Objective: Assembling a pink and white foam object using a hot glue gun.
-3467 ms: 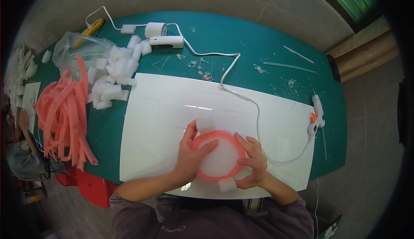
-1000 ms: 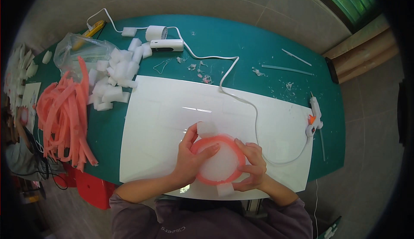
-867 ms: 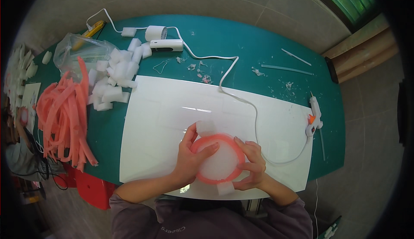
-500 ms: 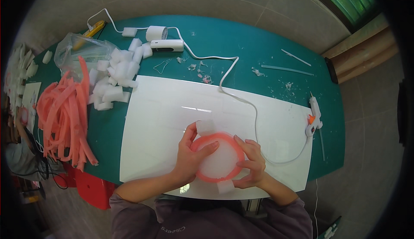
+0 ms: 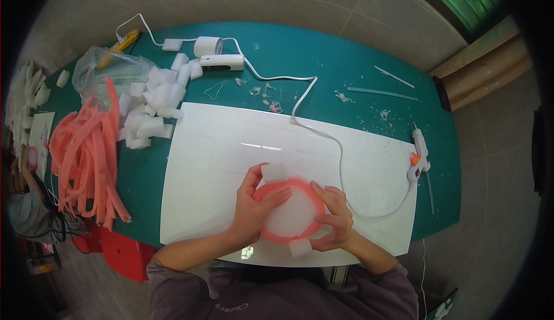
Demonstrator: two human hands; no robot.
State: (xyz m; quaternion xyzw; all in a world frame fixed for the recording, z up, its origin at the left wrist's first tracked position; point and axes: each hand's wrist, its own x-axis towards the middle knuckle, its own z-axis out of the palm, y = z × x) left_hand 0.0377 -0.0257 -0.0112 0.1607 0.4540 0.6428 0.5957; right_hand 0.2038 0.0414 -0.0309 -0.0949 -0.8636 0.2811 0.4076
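Between my hands is a round white foam disc [image 5: 291,213] with a pink foam strip [image 5: 319,204] running around its rim. One white foam block [image 5: 274,172] sticks out at the far edge, and another foam block [image 5: 300,248] at the near edge. My left hand [image 5: 254,204] grips the left side, thumb laid over the disc and fingers by the far block. The right side is held by my right hand [image 5: 337,219], its fingertips against the pink rim. The hands and disc are over a white board [image 5: 202,164].
Pink foam strips [image 5: 86,152] lie heaped at the left, beside a pile of white foam blocks [image 5: 153,98] and a clear plastic bag [image 5: 109,66]. A corded glue gun [image 5: 420,155] rests at the right. Glue sticks [image 5: 381,93] and a white power bank [image 5: 222,62] lie farther back.
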